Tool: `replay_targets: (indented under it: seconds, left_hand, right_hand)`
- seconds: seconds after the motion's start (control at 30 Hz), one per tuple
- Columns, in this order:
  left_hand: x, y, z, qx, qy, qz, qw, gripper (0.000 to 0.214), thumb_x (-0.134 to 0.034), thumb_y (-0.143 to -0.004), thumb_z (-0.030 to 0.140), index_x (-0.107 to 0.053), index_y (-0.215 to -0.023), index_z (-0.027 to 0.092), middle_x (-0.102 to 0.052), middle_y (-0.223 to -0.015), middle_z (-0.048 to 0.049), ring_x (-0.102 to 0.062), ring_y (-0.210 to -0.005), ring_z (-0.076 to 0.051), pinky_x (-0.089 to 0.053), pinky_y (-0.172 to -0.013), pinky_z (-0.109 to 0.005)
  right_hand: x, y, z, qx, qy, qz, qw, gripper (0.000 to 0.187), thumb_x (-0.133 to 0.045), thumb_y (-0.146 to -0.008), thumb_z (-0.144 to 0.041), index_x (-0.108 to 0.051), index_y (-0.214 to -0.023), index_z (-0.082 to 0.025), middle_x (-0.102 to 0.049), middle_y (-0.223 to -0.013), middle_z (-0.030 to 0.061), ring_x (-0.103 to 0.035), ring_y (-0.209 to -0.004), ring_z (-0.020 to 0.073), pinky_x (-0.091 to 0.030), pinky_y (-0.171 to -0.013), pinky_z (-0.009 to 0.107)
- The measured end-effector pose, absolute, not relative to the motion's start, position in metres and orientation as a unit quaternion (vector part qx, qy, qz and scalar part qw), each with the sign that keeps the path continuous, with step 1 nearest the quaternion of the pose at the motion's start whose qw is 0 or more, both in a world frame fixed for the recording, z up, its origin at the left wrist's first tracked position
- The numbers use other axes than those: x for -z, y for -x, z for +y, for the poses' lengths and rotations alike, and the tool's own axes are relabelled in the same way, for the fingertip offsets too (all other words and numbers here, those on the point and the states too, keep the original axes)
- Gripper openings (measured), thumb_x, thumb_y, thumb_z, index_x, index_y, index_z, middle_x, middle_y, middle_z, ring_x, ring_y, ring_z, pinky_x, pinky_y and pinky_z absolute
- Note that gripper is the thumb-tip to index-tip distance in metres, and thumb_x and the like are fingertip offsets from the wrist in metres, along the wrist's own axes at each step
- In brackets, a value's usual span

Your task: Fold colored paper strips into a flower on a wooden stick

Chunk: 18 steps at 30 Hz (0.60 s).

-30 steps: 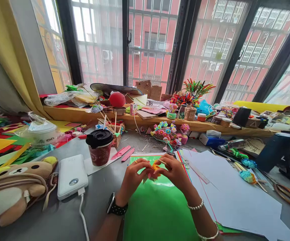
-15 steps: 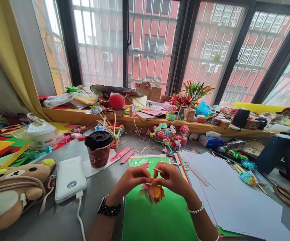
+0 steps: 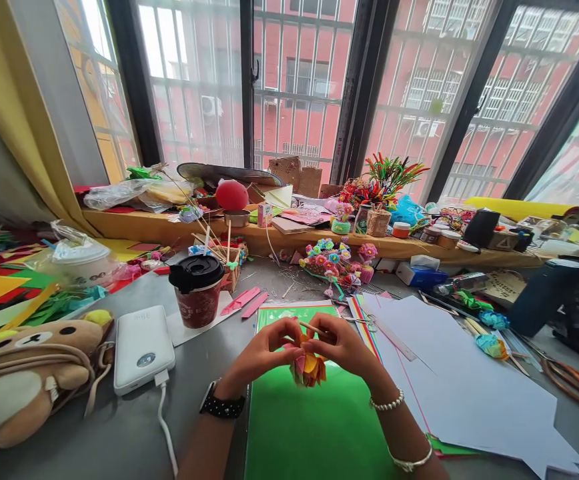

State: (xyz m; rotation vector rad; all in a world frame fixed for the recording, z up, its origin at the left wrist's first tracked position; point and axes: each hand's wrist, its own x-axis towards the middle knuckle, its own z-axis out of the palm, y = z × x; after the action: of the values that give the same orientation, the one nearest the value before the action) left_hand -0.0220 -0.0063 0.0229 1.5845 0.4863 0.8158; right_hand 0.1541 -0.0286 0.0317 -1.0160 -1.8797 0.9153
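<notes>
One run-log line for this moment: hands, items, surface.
left hand: pinches pink-and-yellow paper flower | right hand: holds thin stick, touches flower | below: green sheet

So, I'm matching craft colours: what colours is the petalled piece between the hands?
Yellow-orange and pink; the petalled piece shows in the head view.

Both hands (image 3: 269,352) (image 3: 343,345) hold a pink-and-orange paper flower (image 3: 312,371).

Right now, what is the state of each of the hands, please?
Left hand: closed, pinching the pink-and-orange paper flower.
Right hand: closed, holding a thin wooden stick and pinching the same flower.
</notes>
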Motion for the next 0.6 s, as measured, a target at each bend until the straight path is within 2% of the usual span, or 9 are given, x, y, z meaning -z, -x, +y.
replay_targets:
  seconds: [0.1,0.37,0.6]
  left_hand:
    - [-0.0237,0.0226,-0.0068,-0.352,-0.684,0.211,0.603,0.018,-0.063,-0.069,0.027,-0.055,-0.079,0.015,-0.053,-0.081,-0.0023,-0.052,-0.077,-0.015,-0.042,-0.067,-0.026]
    - [-0.0171,0.0214,-0.0052,-0.344,-0.657,0.230,0.630,0.027,-0.061,-0.070,0.033,-0.053,-0.088,0.014,-0.054,-0.079,-0.0017,-0.053,-0.068,-0.012,-0.041,-0.059,-0.023]
    - [-0.0171,0.0176,-0.0041,-0.359,-0.675,0.256,0.592,0.025,-0.060,-0.071,0.034,-0.050,-0.081,0.014,-0.053,-0.076,-0.0004,-0.053,-0.067,-0.011,-0.040,-0.058,-0.022]
  right_hand:
    - [-0.0306,-0.1541,-0.0287,-0.380,0.392,-0.736,0.399,0.027,-0.059,-0.072,-0.040,-0.047,-0.070,-0.016,-0.037,-0.057,-0.0061,-0.028,-0.048,0.0056,-0.021,-0.042,0.019]
    - [-0.0263,-0.1547,-0.0271,-0.400,0.395,-0.723,0.400,0.030,-0.059,-0.071,-0.043,-0.047,-0.071,-0.016,-0.039,-0.059,-0.0052,-0.030,-0.050,0.0059,-0.024,-0.044,0.019]
    - [-0.0259,-0.1556,-0.0261,-0.405,0.403,-0.718,0.399,0.031,-0.058,-0.071,-0.045,-0.048,-0.075,-0.015,-0.044,-0.064,-0.0037,-0.036,-0.051,0.0060,-0.029,-0.046,0.019]
